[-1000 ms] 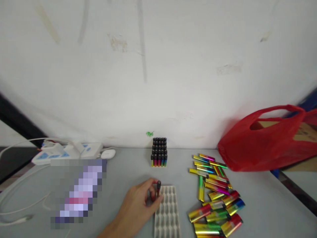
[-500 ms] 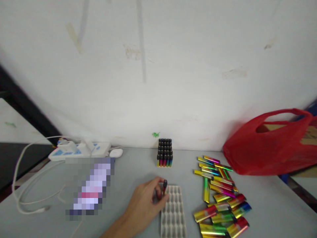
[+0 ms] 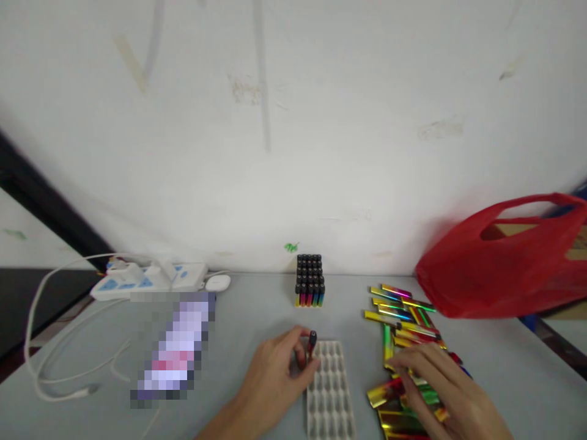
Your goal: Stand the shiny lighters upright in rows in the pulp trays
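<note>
My left hand (image 3: pixel 279 373) pinches a small upright tube with a black top and a dark reddish body (image 3: pixel 312 342) between thumb and fingers. It is beside the upper left corner of a whitish tray (image 3: pixel 331 391) with rows of hollows. Over a pile of shiny metallic pieces in yellow, red and green (image 3: pixel 387 342), my right hand (image 3: pixel 447 385) is bent downward. Its thumb and forefinger are apart, with pieces showing between them. Further back, a block of black-topped tubes with coloured bodies (image 3: pixel 310 281) stands upright against the wall.
A white power strip (image 3: pixel 192 278) with plugs and looping white cables lies at the back left, near a small white case (image 3: pixel 217 282). A blurred phone-like object (image 3: pixel 177 348) lies left of my left hand. A red plastic bag (image 3: pixel 495 263) sits at the right.
My right hand has come into view from the lower right, over the metallic pieces. My left hand still holds the tube by the tray; the whole view has shifted slightly.
</note>
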Demonstrator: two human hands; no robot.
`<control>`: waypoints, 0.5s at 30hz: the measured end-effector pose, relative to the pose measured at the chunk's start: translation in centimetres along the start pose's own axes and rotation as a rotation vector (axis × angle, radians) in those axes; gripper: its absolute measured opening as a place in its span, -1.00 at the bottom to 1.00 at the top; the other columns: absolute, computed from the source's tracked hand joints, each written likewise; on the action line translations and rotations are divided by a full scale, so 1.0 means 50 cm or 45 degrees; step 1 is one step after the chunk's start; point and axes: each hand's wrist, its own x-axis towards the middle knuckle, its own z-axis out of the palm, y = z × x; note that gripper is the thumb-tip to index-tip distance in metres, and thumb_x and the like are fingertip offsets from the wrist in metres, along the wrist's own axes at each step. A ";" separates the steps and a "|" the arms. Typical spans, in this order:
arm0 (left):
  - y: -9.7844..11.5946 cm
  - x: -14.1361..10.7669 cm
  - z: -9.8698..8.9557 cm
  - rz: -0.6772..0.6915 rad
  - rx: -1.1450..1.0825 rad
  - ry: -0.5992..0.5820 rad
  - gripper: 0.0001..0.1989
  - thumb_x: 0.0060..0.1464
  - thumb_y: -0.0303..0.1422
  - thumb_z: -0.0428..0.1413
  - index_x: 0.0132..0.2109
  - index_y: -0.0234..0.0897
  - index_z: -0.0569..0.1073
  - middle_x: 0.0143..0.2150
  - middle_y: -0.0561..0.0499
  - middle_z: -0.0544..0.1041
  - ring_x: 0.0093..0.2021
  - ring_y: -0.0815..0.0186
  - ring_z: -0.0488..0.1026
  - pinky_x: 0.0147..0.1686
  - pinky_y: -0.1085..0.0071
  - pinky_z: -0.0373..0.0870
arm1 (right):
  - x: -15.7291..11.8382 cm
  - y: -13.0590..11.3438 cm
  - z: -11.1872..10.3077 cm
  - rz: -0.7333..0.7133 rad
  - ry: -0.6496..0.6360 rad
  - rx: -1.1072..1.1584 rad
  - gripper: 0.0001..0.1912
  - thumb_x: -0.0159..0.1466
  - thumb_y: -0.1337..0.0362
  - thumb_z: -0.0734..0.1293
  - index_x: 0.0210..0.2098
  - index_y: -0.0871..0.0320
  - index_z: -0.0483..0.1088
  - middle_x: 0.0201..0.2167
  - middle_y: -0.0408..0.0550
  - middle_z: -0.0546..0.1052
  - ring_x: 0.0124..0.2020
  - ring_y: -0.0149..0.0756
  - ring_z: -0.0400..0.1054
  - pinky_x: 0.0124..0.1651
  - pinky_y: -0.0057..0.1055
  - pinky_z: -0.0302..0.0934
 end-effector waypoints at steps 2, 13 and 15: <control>-0.002 0.000 0.000 0.009 -0.010 0.001 -0.77 0.29 -0.29 0.27 0.06 -0.17 0.63 -0.28 0.10 0.70 -0.42 0.25 0.52 -0.34 0.37 0.33 | 0.010 0.032 0.003 0.008 -0.169 -0.096 -0.72 0.51 0.32 0.38 0.06 -0.15 0.67 -0.03 0.01 0.72 0.03 0.05 0.65 0.14 -0.13 0.59; 0.001 -0.001 -0.001 0.004 0.001 -0.013 -0.76 0.31 -0.27 0.25 0.07 -0.16 0.62 -0.27 0.10 0.70 -0.42 0.26 0.52 -0.33 0.37 0.33 | 0.080 0.022 0.041 0.179 -0.677 -0.080 -0.80 0.39 0.46 0.57 -0.18 0.02 0.57 -0.04 -0.05 0.58 0.09 -0.01 0.51 0.16 -0.14 0.43; 0.003 -0.001 -0.002 -0.006 0.008 -0.022 -0.75 0.30 -0.27 0.25 0.08 -0.17 0.62 -0.25 0.09 0.70 -0.41 0.26 0.52 -0.33 0.37 0.32 | 0.103 0.009 0.037 0.159 -0.663 -0.015 -0.81 0.44 0.45 0.53 -0.12 0.02 0.55 0.00 -0.05 0.58 0.12 -0.02 0.50 0.19 -0.17 0.41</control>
